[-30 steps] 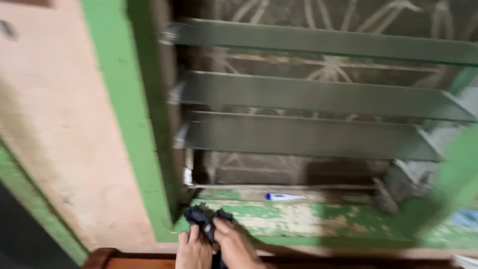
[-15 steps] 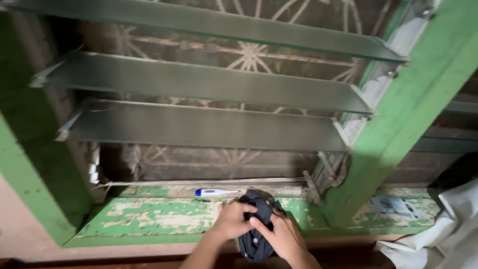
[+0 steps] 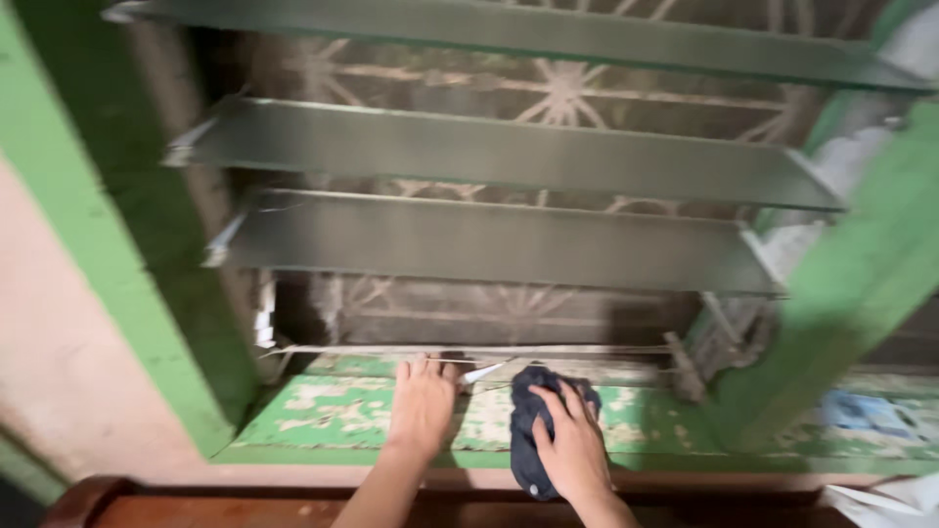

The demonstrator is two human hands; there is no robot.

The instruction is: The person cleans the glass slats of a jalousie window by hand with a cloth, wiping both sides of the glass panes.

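My left hand (image 3: 421, 406) lies flat and open on the sill (image 3: 323, 411), fingers spread toward its back edge, where the tip of a white thermometer (image 3: 482, 373) pokes out just beside my fingertips; whether I am touching it I cannot tell. My right hand (image 3: 572, 445) is pressed down on a dark cloth (image 3: 528, 430), fingers spread over the bunched fabric, holding it against the sill near the front edge, a little right of the middle. Part of the cloth hangs over that front edge toward the brown wooden rail (image 3: 245, 504) below. The two hands are apart, with a strip of bare sill between them.

The sill's green paint is worn and flaking, with pale patches across most of its width. Above it stand the glass louvres (image 3: 489, 147), tilted open, with a patterned grille (image 3: 562, 93) behind them. A green frame (image 3: 88, 235) bounds the opening on the left and a green post (image 3: 851, 293) on the right.

I judge the wiping to be at an early stage: the sill looks grimy along its whole length, the back edge is cluttered, and the louvres look dull. Most of the surface is left to do, as far as I can see.
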